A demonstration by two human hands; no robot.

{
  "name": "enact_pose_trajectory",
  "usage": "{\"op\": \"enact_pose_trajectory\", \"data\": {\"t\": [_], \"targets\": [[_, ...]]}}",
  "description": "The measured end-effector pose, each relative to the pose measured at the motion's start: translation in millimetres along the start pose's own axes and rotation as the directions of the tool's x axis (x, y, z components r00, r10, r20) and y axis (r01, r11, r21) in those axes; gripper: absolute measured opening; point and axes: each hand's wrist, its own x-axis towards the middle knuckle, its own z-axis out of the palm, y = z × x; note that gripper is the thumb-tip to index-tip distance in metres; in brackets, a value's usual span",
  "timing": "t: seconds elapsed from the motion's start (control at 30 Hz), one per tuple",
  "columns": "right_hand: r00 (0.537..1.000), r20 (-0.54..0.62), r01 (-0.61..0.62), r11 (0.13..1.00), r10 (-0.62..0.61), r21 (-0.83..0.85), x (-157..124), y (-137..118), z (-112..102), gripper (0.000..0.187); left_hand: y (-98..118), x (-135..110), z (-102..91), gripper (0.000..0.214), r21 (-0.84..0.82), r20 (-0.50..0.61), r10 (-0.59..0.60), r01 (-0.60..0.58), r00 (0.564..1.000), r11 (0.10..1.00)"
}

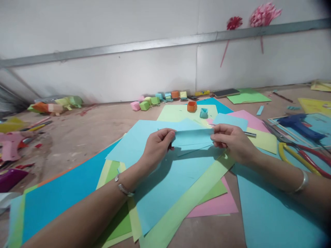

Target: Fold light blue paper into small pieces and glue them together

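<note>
A folded light blue paper strip is held between both hands, a little above the floor. My left hand pinches its left end. At the strip's right end my right hand pinches it with thumb and fingers. Under the hands lies a spread of coloured sheets: a large light blue sheet, a long light green strip, a pink sheet and a deep blue sheet. Both wrists wear silver bracelets.
Small folded paper boxes line the wall, with an orange box and a blue one nearer. Scissors and a blue glue gun lie right. A phone and glue stick sit by the wall. Paper scraps clutter the left.
</note>
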Motion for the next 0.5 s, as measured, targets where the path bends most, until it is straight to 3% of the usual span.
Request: {"op": "enact_pose_trajectory", "data": {"t": [0.23, 0.5], "targets": [[0.999, -0.039, -0.002, 1.000, 0.002, -0.009, 1.3, 1.5, -3.0, 0.022, 1.0, -0.5, -1.7, 0.019, -0.197, -0.009, -0.014, 0.012, 1.000, 0.980], [0.998, -0.051, 0.024, 1.000, -0.025, -0.015, 1.5, 2.0, -3.6, 0.029, -1.8, 0.0, -1.9, 0.022, -0.102, 0.022, 0.045, -0.043, 0.999, 0.994]]}}
